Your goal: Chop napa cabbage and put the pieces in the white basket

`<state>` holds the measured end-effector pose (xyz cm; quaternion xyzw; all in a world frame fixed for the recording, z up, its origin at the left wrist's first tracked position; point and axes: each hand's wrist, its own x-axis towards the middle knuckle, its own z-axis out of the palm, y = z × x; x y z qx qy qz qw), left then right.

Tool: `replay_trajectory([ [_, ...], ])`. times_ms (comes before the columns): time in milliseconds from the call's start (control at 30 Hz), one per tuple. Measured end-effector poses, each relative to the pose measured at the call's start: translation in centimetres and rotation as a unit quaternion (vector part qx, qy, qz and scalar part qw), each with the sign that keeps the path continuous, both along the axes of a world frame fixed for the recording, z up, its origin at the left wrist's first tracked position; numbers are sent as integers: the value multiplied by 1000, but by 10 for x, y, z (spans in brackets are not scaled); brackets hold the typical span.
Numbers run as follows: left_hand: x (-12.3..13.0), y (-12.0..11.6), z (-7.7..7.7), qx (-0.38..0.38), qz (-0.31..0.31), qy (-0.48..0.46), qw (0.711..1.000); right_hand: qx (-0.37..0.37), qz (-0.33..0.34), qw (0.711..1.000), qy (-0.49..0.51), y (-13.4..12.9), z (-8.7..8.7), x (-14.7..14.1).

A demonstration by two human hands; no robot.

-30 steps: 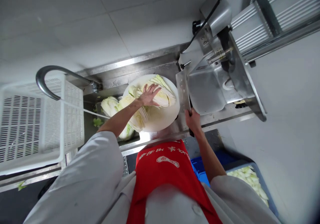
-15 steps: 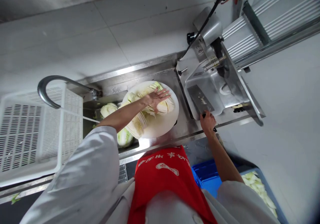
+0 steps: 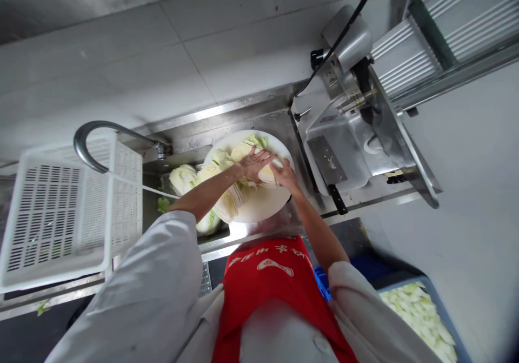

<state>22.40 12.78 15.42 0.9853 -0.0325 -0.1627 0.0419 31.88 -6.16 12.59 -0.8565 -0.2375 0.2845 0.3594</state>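
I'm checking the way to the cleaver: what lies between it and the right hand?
In the head view, between the right hand and the cleaver lie the white board's rim, a strip of steel counter and the edge of the machine.

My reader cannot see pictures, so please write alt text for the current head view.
A person's left hand and right hand lie on cabbage on a round white board. A cleaver lies to the right on the flat tray of a metal machine; a white plastic basket stands at left.
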Motion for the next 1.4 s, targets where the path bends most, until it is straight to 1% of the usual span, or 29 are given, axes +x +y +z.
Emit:
replay_trajectory([
  [33,-2,-1,0,2,10,-4,1000,-12,3,1000,15,13,-1,-4],
  [100,-4,-2,-1,-1,22,-8,1000,-28,19,999,9,24,-4,-8],
  [200,-3,-2,0,-14,21,-4,1000,3,32,999,-25,15,-11,-7],
  [267,-1,-1,2,-19,20,-6,1000,31,10,999,-36,5,-19,-7],
  [333,0,-1,3,-18,20,-16,1000,73,-51,996,-24,-3,-27,-13],
  [400,-1,-1,2,-12,17,-29,999,132,-129,982,27,-8,-35,-24],
  [533,-2,1,-3,-2,7,-35,999,232,-273,917,174,-23,-41,-49],
  [567,-1,1,-3,-1,8,-31,999,242,-299,903,190,-30,-40,-52],
  [633,2,-1,1,1,14,-21,1000,251,-327,889,200,-47,-35,-53],
  [700,4,-9,13,1,30,-3,1000,265,-320,885,209,-67,-26,-51],
  [767,-1,-26,31,-11,65,5,998,287,-304,884,210,-84,-12,-51],
  [800,-8,-38,41,-37,93,-9,995,299,-293,887,196,-90,-4,-55],
  [833,-18,-53,49,-86,132,-39,987,311,-273,895,169,-94,6,-62],
  [867,-32,-70,56,-160,185,-79,966,321,-239,907,133,-97,17,-72],
  [900,-50,-89,59,-256,248,-122,926,327,-186,922,95,-98,28,-85],
  [933,-72,-107,59,-368,321,-154,859,328,-110,937,58,-97,39,-101],
  [967,-97,-125,56,-479,393,-163,768,321,-16,947,25,-95,49,-119],
  [1000,-125,-142,49,-574,451,-156,665,307,87,948,-3,-92,58,-139],
  [1033,-156,-158,40,-650,489,-149,563,291,187,938,-24,-89,65,-159],
  [1067,-188,-173,28,-696,521,-165,467,277,280,918,-36,-85,69,-178],
  [1100,-223,-187,14,-715,551,-198,382,270,355,894,-41,-82,72,-194],
  [1133,-257,-201,-1,-718,581,-235,304,268,410,871,-37,-80,71,-207],
  [1167,-292,-216,-15,-707,611,-274,225,268,445,854,-27,-78,69,-216],
  [1200,-326,-232,-29,-691,634,-315,145,265,458,848,-14,-77,64,-221],
  [1267,-389,-268,-52,-632,670,-389,-15,241,441,865,3,-75,53,-216],
  [1300,-417,-287,-60,-595,681,-419,-84,220,423,879,8,-73,47,-209],
  [1333,-443,-304,-65,-555,689,-445,-141,195,409,891,11,-71,40,-199],
  [1367,-468,-319,-67,-514,698,-465,-181,171,400,900,13,-68,33,-188],
  [1400,-492,-331,-66,-473,710,-481,-201,153,393,907,10,-65,25,-177],
])
